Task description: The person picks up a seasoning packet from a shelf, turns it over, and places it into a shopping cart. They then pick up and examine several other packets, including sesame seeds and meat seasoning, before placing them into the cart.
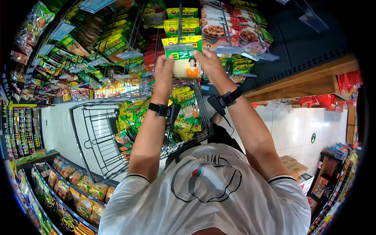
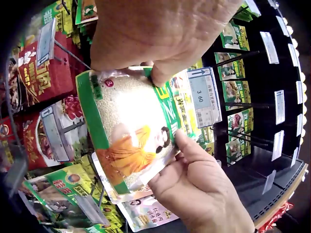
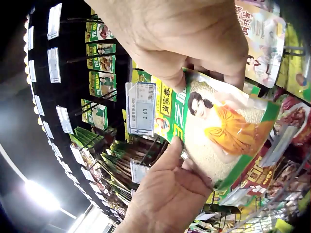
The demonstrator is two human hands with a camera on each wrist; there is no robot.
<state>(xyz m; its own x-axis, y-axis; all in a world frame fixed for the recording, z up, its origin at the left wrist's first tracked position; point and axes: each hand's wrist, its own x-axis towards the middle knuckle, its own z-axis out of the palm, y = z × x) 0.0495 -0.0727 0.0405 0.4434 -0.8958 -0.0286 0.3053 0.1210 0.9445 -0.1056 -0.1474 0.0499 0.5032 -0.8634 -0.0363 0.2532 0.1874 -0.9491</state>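
Note:
A green-and-yellow packet of white sesame seeds (image 1: 181, 68), printed with a figure in orange, is held upright between both hands. My left hand (image 1: 163, 74) pinches its left side, thumb on the front face. On the opposite side, my right hand (image 1: 212, 64) grips it the same way, with fingers behind. Through the clear front of the packet (image 2: 104, 104), pale seeds show in the left wrist view. A price tag (image 3: 142, 110) reading 3.60 stands close to the packet's top edge in the right wrist view. The fingers behind the packet are mostly hidden.
Hooks in front carry rows of seasoning packets (image 1: 180, 28) and red-and-white packets (image 1: 214, 29). Below the arms stands a wire shopping cart (image 1: 102, 129) holding many green-and-yellow packets (image 1: 135, 113). A wooden shelf edge (image 1: 290, 84) runs along the right. Bagged goods (image 1: 84, 184) fill shelves at lower left.

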